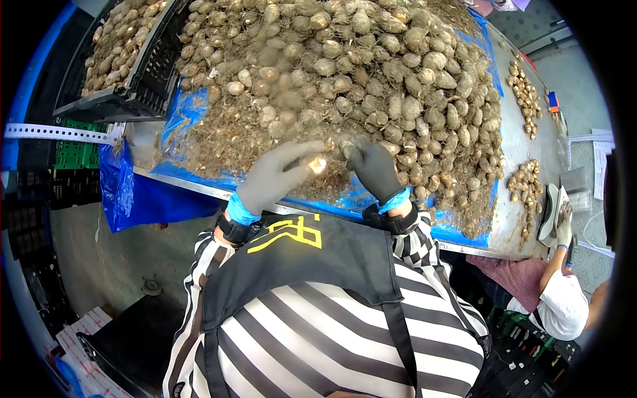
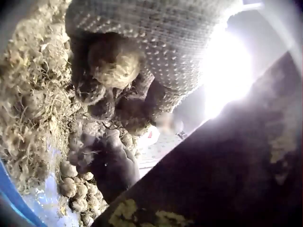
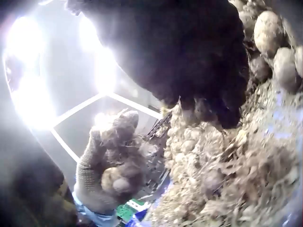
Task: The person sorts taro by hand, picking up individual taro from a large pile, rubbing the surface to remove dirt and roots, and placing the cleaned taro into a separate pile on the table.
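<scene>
A grey-gloved left hand [image 1: 279, 174] grips small hairy taros above the near edge of the heap. One taro [image 2: 115, 61] sits in its palm, its pale cut end [image 1: 318, 165] showing in the head view. Another shaggy taro [image 3: 118, 128] is held at its fingertips. Close to those fingertips is the right hand [image 1: 375, 169], in a dark glove, with its fingers bent toward the left hand. I cannot tell whether anything is between the right fingers, which are dark and partly hidden in the right wrist view.
A large heap of taros [image 1: 398, 79] covers the table over blue plastic sheeting [image 1: 458, 235]. A black crate [image 1: 149, 79] filled with taros stands at the left. Smaller piles [image 1: 524, 182] lie on the metal tabletop at right, where another person's gloved hand [image 1: 564, 225] is.
</scene>
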### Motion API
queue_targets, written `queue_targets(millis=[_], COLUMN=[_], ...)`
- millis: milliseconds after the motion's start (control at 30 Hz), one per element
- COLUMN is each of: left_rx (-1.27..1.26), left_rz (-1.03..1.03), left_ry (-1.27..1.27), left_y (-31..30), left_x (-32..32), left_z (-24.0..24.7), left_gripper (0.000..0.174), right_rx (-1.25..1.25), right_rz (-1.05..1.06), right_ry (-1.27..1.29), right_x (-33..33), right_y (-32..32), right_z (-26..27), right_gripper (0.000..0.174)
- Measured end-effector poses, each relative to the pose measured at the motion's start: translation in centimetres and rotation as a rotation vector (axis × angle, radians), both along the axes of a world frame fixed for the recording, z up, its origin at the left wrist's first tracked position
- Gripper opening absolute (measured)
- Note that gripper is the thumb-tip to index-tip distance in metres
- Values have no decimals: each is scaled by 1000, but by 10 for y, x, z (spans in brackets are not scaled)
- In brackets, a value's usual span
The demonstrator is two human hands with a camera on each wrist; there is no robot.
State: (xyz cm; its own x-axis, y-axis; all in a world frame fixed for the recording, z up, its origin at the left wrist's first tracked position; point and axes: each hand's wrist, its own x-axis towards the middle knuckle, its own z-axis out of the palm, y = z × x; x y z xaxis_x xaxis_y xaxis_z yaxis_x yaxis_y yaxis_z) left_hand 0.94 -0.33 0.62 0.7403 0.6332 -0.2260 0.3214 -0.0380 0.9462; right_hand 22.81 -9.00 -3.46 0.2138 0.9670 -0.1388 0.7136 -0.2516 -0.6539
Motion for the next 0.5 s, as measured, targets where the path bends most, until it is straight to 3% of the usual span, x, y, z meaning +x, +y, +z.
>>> queue_targets(millis=[67,100,200,300,467,500], left_rx=[39,-60,-243,-213,-106,-177], left_rz=[2,44,140,149,103,85], left_ry=[0,-14,-55,-60,-61,-71], left_y=[-1,-3,-5,-4,-4,-4], left_x=[3,3,2,0,-3,-4], left_z=[3,3,2,-5,-17,-13], left_gripper=[41,43,46,46,45,46], right_rx=[111,165,234,390,341,347], right_rz=[-62,-93,28,53,-23,-25], right_ry=[178,267,443,345,332,330], right_x=[-5,-8,-17,-31,-41,-42], right_y=[-2,-5,-9,-8,-3,-3], right_z=[12,18,37,37,26,25], right_gripper=[19,19,15,15,12,12])
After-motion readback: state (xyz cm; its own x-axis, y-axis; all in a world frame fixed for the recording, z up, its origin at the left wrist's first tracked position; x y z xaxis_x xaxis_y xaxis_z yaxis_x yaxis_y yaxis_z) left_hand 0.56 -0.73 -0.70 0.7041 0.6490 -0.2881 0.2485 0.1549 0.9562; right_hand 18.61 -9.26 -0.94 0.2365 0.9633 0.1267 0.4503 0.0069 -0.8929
